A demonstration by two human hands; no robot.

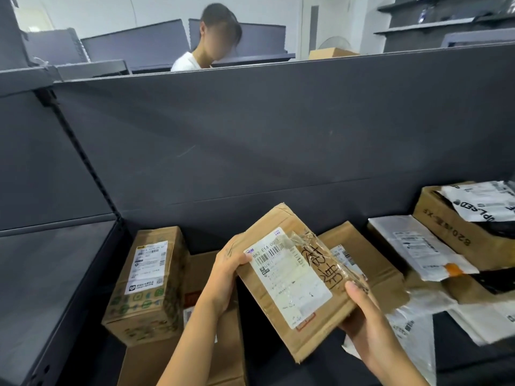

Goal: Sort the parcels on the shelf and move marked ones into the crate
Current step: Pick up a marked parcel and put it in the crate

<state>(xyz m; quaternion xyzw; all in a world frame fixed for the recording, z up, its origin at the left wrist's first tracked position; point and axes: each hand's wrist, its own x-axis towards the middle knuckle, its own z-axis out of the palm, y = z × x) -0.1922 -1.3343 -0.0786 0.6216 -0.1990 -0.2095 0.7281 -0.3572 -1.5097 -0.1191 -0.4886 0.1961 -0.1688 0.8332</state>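
Observation:
I hold a flat brown cardboard parcel (281,316) tilted above the shelf, with a white shipping label and black handwritten marks on its face. My left hand (225,277) grips its left edge, thumb on the label corner. My right hand (362,319) grips its lower right edge, thumb on top. Below it lie other parcels: a brown box with green print (147,285) at the left, a flat brown box (370,263) behind, and a white mailer bag (420,246) to the right. No crate is in view.
The dark grey shelf (55,288) has a tall back panel (250,135) and an upright post at the left. A large brown box (451,232) with white bags on top sits at the far right. A person in white stands behind the panel.

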